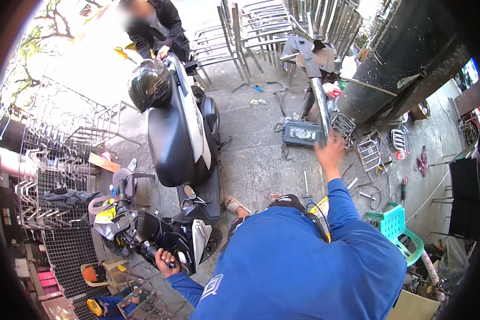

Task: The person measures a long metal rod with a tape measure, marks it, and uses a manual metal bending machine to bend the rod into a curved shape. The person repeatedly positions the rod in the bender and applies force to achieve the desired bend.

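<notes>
My left hand (168,261) is closed around the black handlebar grip (151,248) of a black and white scooter (176,138). My right hand (332,154) is stretched out with its fingers apart and slightly blurred. It is by the lower end of a long, worn metal bar (319,101); whether it touches the bar I cannot tell. A grey case (302,133) lies on the floor beside that hand. At the scooter's rear, another person (160,26) in dark clothes has a hand near the tail. A dark, glossy helmet (149,85) is at the rear end of the seat.
Metal frames (250,32) are stacked behind, beside a large dark cylinder (397,58). A teal plastic chair (397,226) stands at my right, near an angle grinder (404,188). Cables and metal pieces lie on the concrete floor (256,170). Wire racks (64,256) line the left side.
</notes>
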A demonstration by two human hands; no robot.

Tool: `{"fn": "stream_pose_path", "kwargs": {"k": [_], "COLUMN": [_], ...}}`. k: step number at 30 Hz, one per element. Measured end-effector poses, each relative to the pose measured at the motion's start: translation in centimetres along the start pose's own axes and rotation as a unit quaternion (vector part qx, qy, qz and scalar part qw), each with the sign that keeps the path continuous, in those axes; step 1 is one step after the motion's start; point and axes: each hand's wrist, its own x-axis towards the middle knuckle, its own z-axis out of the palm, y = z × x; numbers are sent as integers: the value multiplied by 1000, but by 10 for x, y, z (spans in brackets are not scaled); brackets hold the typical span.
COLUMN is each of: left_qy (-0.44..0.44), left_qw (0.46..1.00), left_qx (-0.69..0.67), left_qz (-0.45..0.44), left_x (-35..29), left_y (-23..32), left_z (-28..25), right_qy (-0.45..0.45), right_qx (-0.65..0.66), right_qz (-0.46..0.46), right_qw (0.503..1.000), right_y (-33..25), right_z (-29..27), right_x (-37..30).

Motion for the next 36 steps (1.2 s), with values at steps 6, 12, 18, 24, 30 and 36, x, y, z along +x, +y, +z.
{"fn": "stream_pose_path", "kwargs": {"k": [6,12,18,24,30,36], "left_qy": [-2,34,14,37,257,381], "left_qw": [1000,997,998,997,925,788], "left_qx": [18,45,51,63,267,450], "left_qz": [-15,-44,-15,2,81,177], "left_x": [9,5,10,5,-14,-6], "left_y": [24,45,29,26,12,-10], "left_z": [-17,-25,-35,-24,16,24], "right_qy": [-64,-410,-388,-387,-287,-84], "right_qx": [127,20,-6,-6,73,136], "right_qz": [-345,-265,-291,-295,-357,-260], "right_qw": [928,872,875,873,886,952], "right_y": [-246,-400,-423,-448,-362,-147], "right_z": [5,15,49,53,49,35], "right_x": [98,180,184,181,134,76]}}
